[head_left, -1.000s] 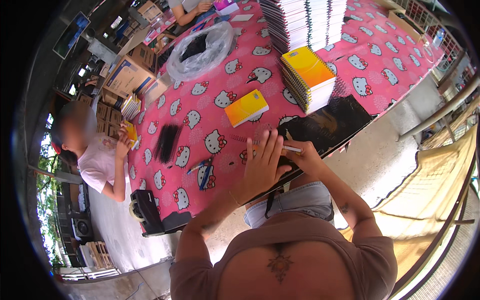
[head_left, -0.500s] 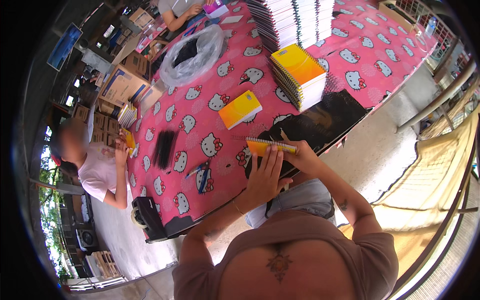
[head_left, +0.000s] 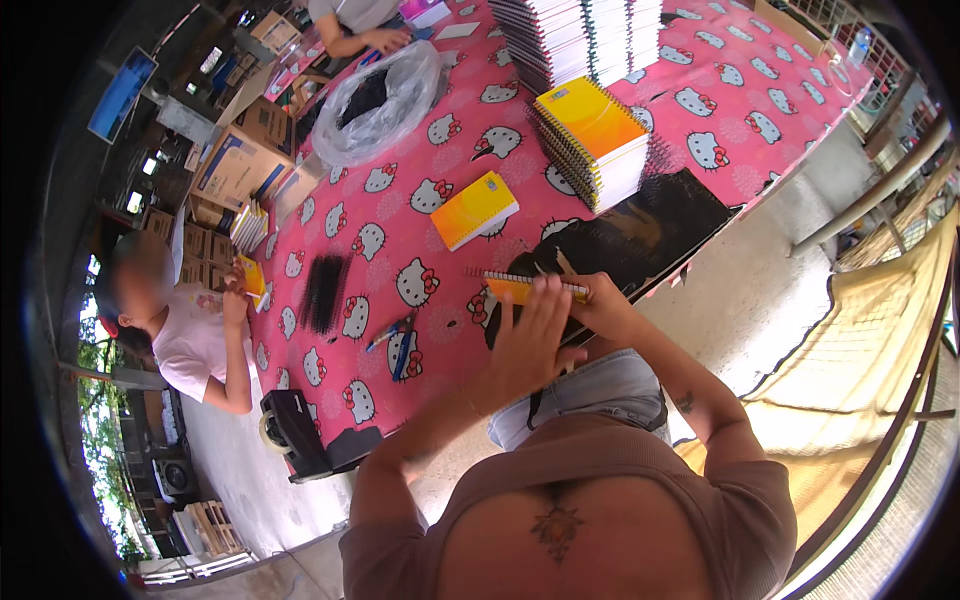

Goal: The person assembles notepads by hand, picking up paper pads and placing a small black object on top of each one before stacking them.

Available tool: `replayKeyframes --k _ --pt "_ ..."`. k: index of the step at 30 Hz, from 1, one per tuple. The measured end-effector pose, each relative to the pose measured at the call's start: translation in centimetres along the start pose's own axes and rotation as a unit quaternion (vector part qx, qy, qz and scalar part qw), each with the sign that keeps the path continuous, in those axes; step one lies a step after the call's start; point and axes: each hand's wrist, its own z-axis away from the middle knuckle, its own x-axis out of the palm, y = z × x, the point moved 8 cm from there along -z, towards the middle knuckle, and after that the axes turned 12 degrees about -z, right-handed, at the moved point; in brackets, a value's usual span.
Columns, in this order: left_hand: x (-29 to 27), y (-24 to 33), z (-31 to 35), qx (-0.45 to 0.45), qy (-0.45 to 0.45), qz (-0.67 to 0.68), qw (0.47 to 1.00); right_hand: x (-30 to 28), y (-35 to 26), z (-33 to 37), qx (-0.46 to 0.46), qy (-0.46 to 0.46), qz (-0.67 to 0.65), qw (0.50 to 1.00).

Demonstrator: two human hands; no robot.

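A small yellow-orange spiral notebook (head_left: 508, 291) is held over the near table edge, its spine with the coil turned upward. A loose length of coil sticks out past its left end. My right hand (head_left: 603, 308) grips the notebook's right end, fingers partly hidden behind it. Stretched out flat, the fingers of my left hand (head_left: 536, 335) lie against the cover and spine, thumb apart. Beyond it, a stack of yellow-orange pads (head_left: 473, 210) lies on the table. A taller stack of yellow spiral notebooks (head_left: 592, 125) stands by a black board (head_left: 665, 225).
Black coils (head_left: 325, 292) and pens (head_left: 402, 340) lie on the pink tablecloth (head_left: 440, 325). A tape dispenser (head_left: 290, 430) sits at the near left corner. Tall notebook stacks (head_left: 575, 40) and a plastic bag (head_left: 380, 105) are farther back. Two people work at the left and far sides.
My left hand has slid slightly to the right along the notebook. The far person's hand has left the purple notebook and moved toward the plastic bag. The view has shifted a little.
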Motion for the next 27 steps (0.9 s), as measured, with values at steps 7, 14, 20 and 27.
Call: replayKeyframes --k 7,14,20,27 --pt "-0.4 -1.2 -0.9 -0.015 0.045 -0.002 0.999 0.0 -0.4 -0.6 0.046 -0.013 0.027 0.999" --pt "-1.6 -4.0 -2.4 -0.039 0.101 0.123 0.986 -1.8 -5.5 -0.2 -0.104 0.008 0.088 0.991" --pt "-1.7 -4.2 -2.8 -0.044 0.135 0.146 0.979 -3.5 -6.9 0.2 -0.049 -0.046 0.075 0.995" --pt "-2.0 -4.4 -2.9 -0.047 0.144 0.152 0.977 -4.2 -6.5 -0.2 -0.003 -0.044 0.066 0.997"
